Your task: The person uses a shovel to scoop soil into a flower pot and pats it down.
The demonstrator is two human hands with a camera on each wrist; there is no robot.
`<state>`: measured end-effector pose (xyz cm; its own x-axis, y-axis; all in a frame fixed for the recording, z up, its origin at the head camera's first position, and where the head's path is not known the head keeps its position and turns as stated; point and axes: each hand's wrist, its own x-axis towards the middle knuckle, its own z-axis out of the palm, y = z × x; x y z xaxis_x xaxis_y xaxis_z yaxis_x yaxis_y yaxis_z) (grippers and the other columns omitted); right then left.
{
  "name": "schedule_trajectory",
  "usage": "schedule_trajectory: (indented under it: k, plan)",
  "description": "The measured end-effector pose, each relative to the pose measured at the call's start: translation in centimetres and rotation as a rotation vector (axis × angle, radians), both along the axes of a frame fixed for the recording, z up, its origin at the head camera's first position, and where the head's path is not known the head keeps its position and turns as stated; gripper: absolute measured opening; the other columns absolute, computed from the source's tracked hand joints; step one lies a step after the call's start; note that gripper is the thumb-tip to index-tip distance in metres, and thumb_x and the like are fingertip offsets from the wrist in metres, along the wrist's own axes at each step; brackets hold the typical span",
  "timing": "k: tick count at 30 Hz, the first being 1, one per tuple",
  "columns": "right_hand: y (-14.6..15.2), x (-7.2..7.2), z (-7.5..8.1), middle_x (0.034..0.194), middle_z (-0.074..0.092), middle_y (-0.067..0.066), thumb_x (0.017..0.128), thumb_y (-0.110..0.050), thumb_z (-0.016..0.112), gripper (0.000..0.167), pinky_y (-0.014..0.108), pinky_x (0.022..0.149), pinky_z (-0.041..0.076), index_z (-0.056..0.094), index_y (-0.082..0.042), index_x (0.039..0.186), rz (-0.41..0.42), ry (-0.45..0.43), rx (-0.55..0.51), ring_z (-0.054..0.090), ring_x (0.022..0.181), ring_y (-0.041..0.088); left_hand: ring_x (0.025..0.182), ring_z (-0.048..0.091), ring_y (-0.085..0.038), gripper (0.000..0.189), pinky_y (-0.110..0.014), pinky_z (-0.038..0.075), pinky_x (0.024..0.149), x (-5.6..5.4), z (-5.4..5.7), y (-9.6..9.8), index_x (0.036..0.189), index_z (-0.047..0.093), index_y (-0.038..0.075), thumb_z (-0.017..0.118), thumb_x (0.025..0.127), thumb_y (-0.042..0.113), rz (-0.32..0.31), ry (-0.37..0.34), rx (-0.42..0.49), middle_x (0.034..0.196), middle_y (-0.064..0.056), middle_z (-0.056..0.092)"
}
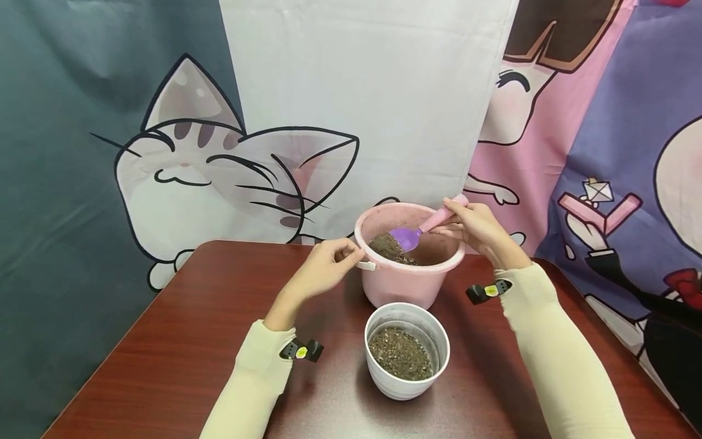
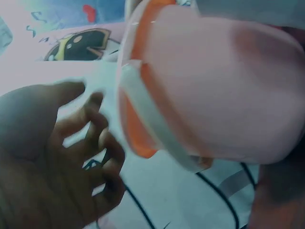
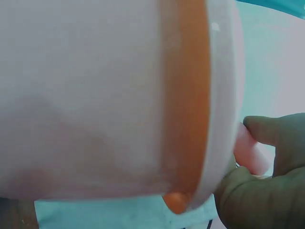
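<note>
A shovel (image 1: 404, 239) is being pinched by its pink handle (image 1: 435, 221) between the thumb and fingers of the right hand (image 1: 478, 228). Its purple blade is being held inside the pink bucket (image 1: 403, 285), at the bucket soil (image 1: 386, 249); contact cannot be told. The left hand (image 1: 325, 263) is being held just beside the bucket's white handle (image 2: 155, 119), fingers loosely curled and spread apart. Bucket and white pot (image 1: 401, 389) are being supported by the table (image 1: 181, 341), pot nearer; pot soil (image 1: 400, 353) is being contained therein.
</note>
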<state>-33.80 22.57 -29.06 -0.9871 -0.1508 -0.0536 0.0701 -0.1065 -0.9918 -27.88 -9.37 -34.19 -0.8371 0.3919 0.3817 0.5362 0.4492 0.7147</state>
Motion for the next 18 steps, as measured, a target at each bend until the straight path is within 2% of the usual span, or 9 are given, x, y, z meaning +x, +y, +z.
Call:
schedule_trajectory:
  k: [5,8,13,18]
  plan:
    - [1.0,1.2,-0.6,0.081,0.074,0.015,0.099,-0.025,0.062,0.030,0.030,0.075,0.057,0.069,0.003,0.089,-0.039,0.045,-0.110,0.074,0.079,0.022,0.080,0.059,-0.010,0.020,-0.029,0.049,0.073,0.6,0.9,-0.8,0.110,0.070,0.013,0.061,0.100,0.028,-0.272,-0.022,-0.185,0.089,0.008,0.067]
    - [1.3,2.0,-1.3,0.084,0.074,0.018,0.100,-0.027,0.060,0.038,0.028,0.074,0.057,0.074,0.006,0.090,-0.055,0.117,-0.134,0.074,0.083,0.022,0.083,0.059,-0.008,0.026,-0.028,0.049,0.078,1.2,1.3,-0.8,0.114,0.065,0.008,0.064,0.098,0.028,-0.389,-0.037,-0.278,0.090,0.008,0.065]
    - [1.6,3.3,-2.7,0.087,0.073,0.023,0.101,-0.029,0.059,0.042,0.028,0.071,0.057,0.075,0.009,0.092,-0.075,0.218,-0.194,0.074,0.084,0.023,0.082,0.059,-0.008,0.042,-0.026,0.050,0.078,2.4,1.6,-0.1,0.120,0.059,0.008,0.074,0.090,0.033,-0.474,-0.114,-0.387,0.093,0.006,0.063]
    - [1.8,4.3,-3.4,0.086,0.072,0.025,0.103,-0.026,0.056,0.045,0.032,0.073,0.058,0.071,0.016,0.096,-0.085,0.267,-0.280,0.073,0.085,0.030,0.086,0.061,-0.013,0.068,-0.023,0.049,0.079,3.2,1.5,0.7,0.130,0.053,0.011,0.086,0.077,0.037,-0.496,-0.194,-0.467,0.107,0.003,0.063]
